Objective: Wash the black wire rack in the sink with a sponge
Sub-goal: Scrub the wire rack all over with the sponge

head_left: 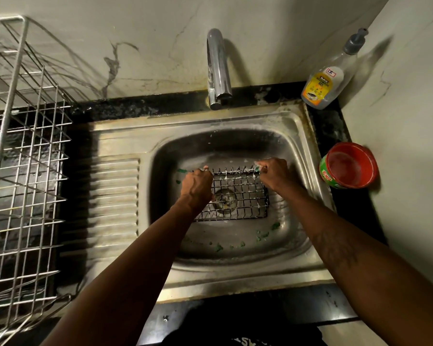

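**Rack in basin, both hands engaged**

Rack position: the black wire rack (237, 196) sits inside the sink (125, 143), directly over the drain (224, 199), its far edge raised and tilted. White foam clings to the wires.

Left hand (196, 183): fingers curled round the rack's far left edge, gripping it.

Right hand (272, 173): pinches a sponge (257, 168), mostly hidden by the fingers, against the rack's far right corner.

Green scraps (262, 234) litter the basin floor. A faucet (218, 68) stands behind the basin; a dishwash gel bottle (327, 81) and a red tub (350, 166) sit on the right counter; a steel drainer basket (23, 158) stands left.
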Action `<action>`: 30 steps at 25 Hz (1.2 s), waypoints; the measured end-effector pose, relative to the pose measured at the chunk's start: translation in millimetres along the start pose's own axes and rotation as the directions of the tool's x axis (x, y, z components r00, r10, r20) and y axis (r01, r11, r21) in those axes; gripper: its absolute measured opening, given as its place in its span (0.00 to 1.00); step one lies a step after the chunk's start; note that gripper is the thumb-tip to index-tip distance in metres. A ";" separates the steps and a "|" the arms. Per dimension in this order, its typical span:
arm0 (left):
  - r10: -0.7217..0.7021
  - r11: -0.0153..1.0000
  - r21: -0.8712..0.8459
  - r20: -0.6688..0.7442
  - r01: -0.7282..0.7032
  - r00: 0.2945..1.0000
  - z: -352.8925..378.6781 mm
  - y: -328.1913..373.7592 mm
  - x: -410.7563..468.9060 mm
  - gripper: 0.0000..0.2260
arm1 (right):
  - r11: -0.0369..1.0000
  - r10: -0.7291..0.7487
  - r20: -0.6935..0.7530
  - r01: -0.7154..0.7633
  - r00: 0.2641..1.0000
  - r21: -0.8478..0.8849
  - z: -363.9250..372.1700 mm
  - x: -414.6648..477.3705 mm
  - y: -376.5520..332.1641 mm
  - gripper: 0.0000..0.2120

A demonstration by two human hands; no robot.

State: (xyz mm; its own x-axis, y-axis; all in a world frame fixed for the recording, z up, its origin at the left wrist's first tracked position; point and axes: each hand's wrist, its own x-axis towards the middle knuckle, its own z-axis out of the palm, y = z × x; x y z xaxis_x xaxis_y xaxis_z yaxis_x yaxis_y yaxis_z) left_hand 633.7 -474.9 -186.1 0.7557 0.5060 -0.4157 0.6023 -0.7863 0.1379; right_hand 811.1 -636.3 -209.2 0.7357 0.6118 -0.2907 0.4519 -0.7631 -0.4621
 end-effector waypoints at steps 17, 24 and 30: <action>0.000 1.000 0.012 -0.023 0.000 1.000 -3.9 3.7 -1.5 0.22 | 0.965 -0.067 0.032 0.073 0.997 -0.253 21.1 -46.8 -1.6 0.13; 0.024 0.996 0.082 -0.027 -0.022 0.999 1.2 4.0 -1.6 0.21 | 0.965 -0.067 0.060 0.080 0.996 -0.249 28.4 -95.0 9.9 0.17; 0.027 0.998 0.053 -0.025 -0.026 0.999 2.5 3.4 -3.4 0.22 | 0.925 -0.114 0.040 0.121 0.993 -0.361 21.4 -102.5 -3.1 0.14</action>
State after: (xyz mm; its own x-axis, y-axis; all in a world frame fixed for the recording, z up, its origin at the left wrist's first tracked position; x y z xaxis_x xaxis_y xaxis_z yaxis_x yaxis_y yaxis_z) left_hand 632.5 -480.2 -186.4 0.7780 0.4931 -0.3894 0.5681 -0.8168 0.1006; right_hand 723.5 -692.2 -196.0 0.6586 0.7028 -0.2690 0.6889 -0.7069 -0.1602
